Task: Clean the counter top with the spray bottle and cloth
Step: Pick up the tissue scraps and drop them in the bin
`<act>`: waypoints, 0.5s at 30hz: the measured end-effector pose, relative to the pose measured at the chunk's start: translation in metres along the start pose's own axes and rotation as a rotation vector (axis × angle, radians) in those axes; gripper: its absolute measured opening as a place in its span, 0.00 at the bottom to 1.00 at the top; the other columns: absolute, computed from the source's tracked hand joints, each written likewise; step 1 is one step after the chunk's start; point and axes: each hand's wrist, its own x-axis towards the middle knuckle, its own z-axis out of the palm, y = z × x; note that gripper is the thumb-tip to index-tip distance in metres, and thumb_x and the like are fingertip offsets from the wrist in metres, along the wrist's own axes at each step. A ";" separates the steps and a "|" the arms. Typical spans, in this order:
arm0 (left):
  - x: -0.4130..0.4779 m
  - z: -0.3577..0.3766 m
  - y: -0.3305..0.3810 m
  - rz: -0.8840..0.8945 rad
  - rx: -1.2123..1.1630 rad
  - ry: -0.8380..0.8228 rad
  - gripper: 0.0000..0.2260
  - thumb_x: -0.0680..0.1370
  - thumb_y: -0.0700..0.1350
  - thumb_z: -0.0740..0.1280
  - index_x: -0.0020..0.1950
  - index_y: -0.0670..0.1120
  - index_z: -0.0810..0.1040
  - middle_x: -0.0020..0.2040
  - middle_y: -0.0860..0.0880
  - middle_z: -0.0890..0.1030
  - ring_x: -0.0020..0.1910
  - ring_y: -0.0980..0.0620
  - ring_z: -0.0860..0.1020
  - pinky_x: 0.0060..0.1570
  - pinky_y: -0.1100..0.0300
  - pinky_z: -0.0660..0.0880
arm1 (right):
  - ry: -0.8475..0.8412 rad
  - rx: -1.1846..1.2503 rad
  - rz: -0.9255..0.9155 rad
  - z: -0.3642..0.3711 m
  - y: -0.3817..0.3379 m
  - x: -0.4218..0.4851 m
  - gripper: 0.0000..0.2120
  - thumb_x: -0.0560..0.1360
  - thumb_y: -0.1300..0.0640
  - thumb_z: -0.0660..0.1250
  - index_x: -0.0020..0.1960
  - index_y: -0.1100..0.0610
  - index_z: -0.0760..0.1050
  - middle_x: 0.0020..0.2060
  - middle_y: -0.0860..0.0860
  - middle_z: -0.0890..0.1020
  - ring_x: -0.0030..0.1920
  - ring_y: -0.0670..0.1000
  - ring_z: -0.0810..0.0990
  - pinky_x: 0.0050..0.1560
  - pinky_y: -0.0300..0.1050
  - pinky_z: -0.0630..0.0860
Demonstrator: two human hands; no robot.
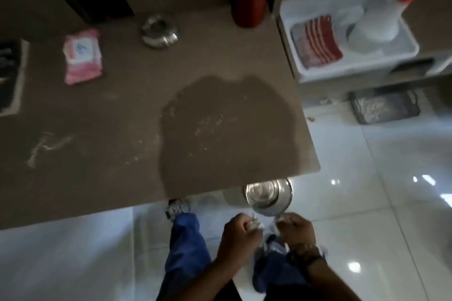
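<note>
Head view is showing both hands working below the counter's (97, 178) near edge: left hand (238, 230) and right hand (294, 227) are each clenching around an end of a pale cloth (256, 223), looks like they're wringing it over a steel bowl (269, 197) sitting on the floor (367, 190), probably so drips are landing there and not on the tiles. Spray bottle (381, 24), I'm guessing, is the white one with the red-yellow top standing in the white bin (291, 39) far right. Counter itself is brown stone, wearing a big dark wet patch (227, 129) with pale specks, plus smears near left. Also sitting on it: a pink packet (82, 56) and a steel dish (159, 32). Room's dim, glossy white tiles.
</note>
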 end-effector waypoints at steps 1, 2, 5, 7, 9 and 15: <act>0.017 0.018 -0.005 -0.056 -0.012 0.008 0.09 0.70 0.52 0.68 0.39 0.47 0.75 0.35 0.49 0.82 0.36 0.50 0.80 0.35 0.53 0.75 | -0.023 -0.023 0.040 0.005 0.010 0.024 0.10 0.69 0.64 0.72 0.30 0.56 0.78 0.38 0.59 0.84 0.42 0.52 0.79 0.40 0.39 0.72; 0.035 0.034 -0.008 -0.099 -0.011 0.015 0.08 0.70 0.51 0.68 0.41 0.47 0.76 0.39 0.48 0.83 0.40 0.47 0.81 0.36 0.54 0.76 | -0.028 -0.021 0.084 0.010 0.020 0.045 0.04 0.68 0.63 0.73 0.35 0.57 0.81 0.41 0.59 0.85 0.44 0.54 0.81 0.43 0.40 0.74; 0.096 0.072 -0.013 -0.164 -0.095 0.009 0.09 0.69 0.50 0.70 0.45 0.48 0.79 0.45 0.44 0.85 0.42 0.44 0.83 0.36 0.56 0.77 | 0.022 -0.018 0.148 0.025 0.045 0.103 0.10 0.69 0.62 0.71 0.50 0.58 0.82 0.47 0.60 0.85 0.49 0.61 0.83 0.53 0.54 0.80; 0.135 0.088 -0.021 -0.177 -0.133 -0.037 0.15 0.67 0.49 0.71 0.53 0.49 0.81 0.49 0.47 0.85 0.39 0.55 0.82 0.32 0.66 0.75 | 0.034 -0.097 0.094 0.031 0.057 0.132 0.15 0.70 0.62 0.71 0.56 0.59 0.80 0.52 0.61 0.84 0.53 0.62 0.82 0.55 0.51 0.78; 0.163 0.094 -0.032 -0.155 -0.107 -0.080 0.23 0.67 0.50 0.73 0.61 0.47 0.80 0.55 0.48 0.84 0.39 0.62 0.81 0.32 0.72 0.72 | 0.040 -0.205 0.028 0.035 0.066 0.154 0.15 0.71 0.62 0.69 0.58 0.61 0.78 0.54 0.62 0.83 0.55 0.63 0.81 0.57 0.52 0.76; 0.142 0.052 -0.043 -0.060 0.233 -0.123 0.17 0.79 0.51 0.63 0.66 0.48 0.75 0.62 0.43 0.81 0.59 0.42 0.79 0.54 0.54 0.76 | -0.016 -0.341 -0.005 0.024 0.039 0.123 0.12 0.77 0.64 0.60 0.57 0.63 0.79 0.55 0.63 0.83 0.56 0.62 0.81 0.57 0.51 0.76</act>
